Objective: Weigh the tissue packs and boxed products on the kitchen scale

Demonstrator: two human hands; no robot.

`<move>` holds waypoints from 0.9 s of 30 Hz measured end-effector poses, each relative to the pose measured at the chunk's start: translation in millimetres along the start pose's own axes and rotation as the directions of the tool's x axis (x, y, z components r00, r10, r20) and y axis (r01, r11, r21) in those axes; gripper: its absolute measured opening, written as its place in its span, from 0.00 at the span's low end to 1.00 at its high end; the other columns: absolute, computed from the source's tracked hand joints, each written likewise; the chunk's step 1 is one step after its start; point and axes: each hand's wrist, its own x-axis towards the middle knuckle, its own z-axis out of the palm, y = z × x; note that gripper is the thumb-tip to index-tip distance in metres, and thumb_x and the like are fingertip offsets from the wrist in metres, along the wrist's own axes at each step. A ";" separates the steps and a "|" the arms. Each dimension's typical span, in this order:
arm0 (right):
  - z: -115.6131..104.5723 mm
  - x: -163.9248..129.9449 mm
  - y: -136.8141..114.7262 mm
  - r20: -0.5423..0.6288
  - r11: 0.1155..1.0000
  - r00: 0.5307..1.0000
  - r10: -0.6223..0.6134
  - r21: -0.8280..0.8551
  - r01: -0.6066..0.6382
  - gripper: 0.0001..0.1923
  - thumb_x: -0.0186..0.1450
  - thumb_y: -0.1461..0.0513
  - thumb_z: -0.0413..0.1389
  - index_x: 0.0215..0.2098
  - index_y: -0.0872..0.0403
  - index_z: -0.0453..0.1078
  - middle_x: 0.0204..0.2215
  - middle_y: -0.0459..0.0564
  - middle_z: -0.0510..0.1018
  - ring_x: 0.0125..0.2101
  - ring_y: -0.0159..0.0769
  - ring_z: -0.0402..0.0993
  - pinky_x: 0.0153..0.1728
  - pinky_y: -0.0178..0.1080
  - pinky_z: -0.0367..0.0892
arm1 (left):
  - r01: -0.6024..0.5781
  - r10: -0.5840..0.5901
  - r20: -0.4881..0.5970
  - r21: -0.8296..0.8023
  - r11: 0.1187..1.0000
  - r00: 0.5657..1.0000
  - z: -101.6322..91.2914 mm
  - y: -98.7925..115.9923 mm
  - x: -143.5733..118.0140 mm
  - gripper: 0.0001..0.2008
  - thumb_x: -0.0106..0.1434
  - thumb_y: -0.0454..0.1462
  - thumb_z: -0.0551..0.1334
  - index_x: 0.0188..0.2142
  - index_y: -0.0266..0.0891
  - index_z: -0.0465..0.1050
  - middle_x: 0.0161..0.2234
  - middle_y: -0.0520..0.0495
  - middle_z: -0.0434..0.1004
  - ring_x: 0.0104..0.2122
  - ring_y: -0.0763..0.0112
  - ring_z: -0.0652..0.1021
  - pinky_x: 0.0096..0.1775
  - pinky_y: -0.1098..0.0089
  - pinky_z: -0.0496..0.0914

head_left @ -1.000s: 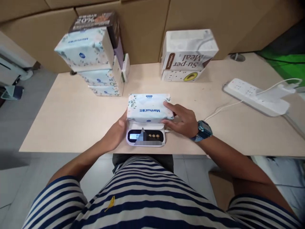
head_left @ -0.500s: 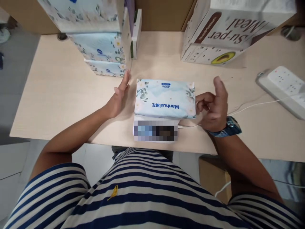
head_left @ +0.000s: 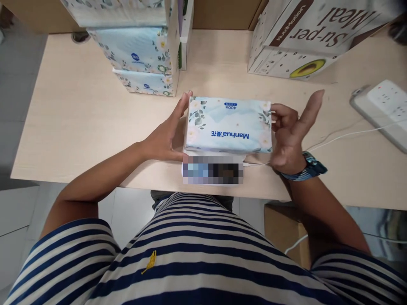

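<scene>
A pale blue flowered pack of tissues lies in front of me, its print upside down to me. My left hand spans the left end, fingers at the far corner and thumb at the near one. At the right end my right hand touches the pack with bent fingers, its thumb stretched up and away. Some of its fingertips are hidden by the pack. Right under the near edge of the pack sits a white object with a pixelated front, and a white cable runs from it behind my right wrist.
Several more tissue packs are stacked at the back left. A tall Su-per Meal box stands at the back right. On the right lies a white power strip. The wooden table ends close to my body.
My left hand has moved right, from beside the tissue stack to the left end of the pack. The right thumb has tilted outward. My view has shifted slightly.
</scene>
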 end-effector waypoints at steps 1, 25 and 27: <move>1.9 -0.3 0.3 0.035 0.999 0.999 0.004 -0.037 -0.003 0.65 0.59 0.19 0.50 0.83 0.27 0.28 0.69 0.56 0.69 0.61 0.57 0.77 0.56 0.56 0.80 | -0.033 0.033 0.019 -0.002 0.999 0.999 1.8 -1.2 0.9 0.58 0.60 0.77 0.61 0.79 0.49 0.59 0.81 0.39 0.55 0.82 0.32 0.50 0.74 0.30 0.53; 4.3 1.0 20.4 0.194 0.996 0.977 -0.090 0.020 0.087 0.81 0.48 0.25 0.70 0.82 0.26 0.23 0.77 0.51 0.59 0.74 0.60 0.67 0.74 0.66 0.66 | -0.344 0.332 0.132 0.081 0.935 0.934 10.0 -12.7 7.9 0.71 0.56 0.75 0.68 0.82 0.65 0.22 0.80 0.39 0.52 0.81 0.36 0.57 0.75 0.31 0.61; 1.7 1.4 20.9 0.224 0.997 0.972 -0.075 -0.004 0.078 0.83 0.47 0.24 0.69 0.82 0.28 0.21 0.78 0.53 0.59 0.75 0.61 0.66 0.75 0.68 0.64 | -0.338 0.325 0.132 0.087 0.937 0.936 10.9 -13.3 6.9 0.72 0.56 0.75 0.68 0.81 0.64 0.20 0.80 0.38 0.52 0.81 0.35 0.57 0.74 0.30 0.61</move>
